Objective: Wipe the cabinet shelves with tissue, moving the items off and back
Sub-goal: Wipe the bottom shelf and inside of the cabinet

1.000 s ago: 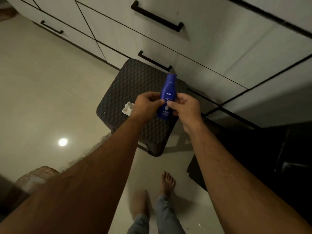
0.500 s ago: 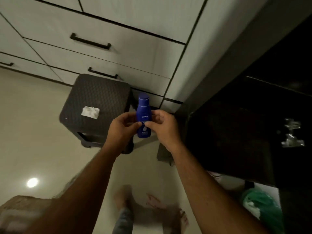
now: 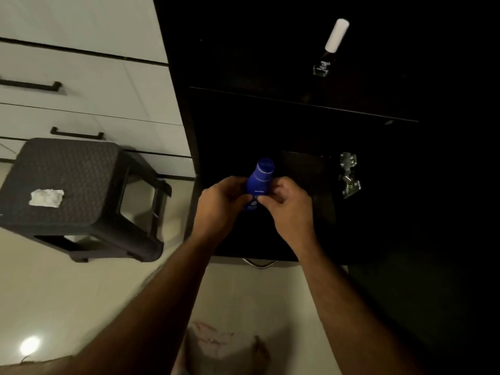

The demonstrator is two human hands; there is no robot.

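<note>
Small blue plastic lotion bottle [image 3: 259, 182] with a rounded cap and white lettering, held upright between both hands in front of the dark open cabinet [image 3: 297, 131], at the middle of the view. Left hand [image 3: 224, 201] curled round the bottle's left side, fingertips pinching its lower body. Right hand [image 3: 290, 203] curled round the right side, thumb and fingers pressed to the label. Bottle's lower end hidden behind the fingers; cap pointing toward the far side.

Behind the bottle, black shelf interior, mostly lost in shadow. On the upper, farther shelf, a small clear glass bottle with a long white cap [image 3: 330, 44], tilted. To the right of the hands, a metal door hinge [image 3: 349, 174]. Just below the wrists, a curved metal handle [image 3: 259, 263] at the cabinet's near edge.

Well to the left, a dark woven-pattern plastic stool [image 3: 78, 196] on the pale floor [image 3: 54, 288], with a crumpled white tissue [image 3: 46, 197] lying on its seat. Beyond the stool, white drawer fronts [image 3: 94, 85] with black bar handles.
</note>
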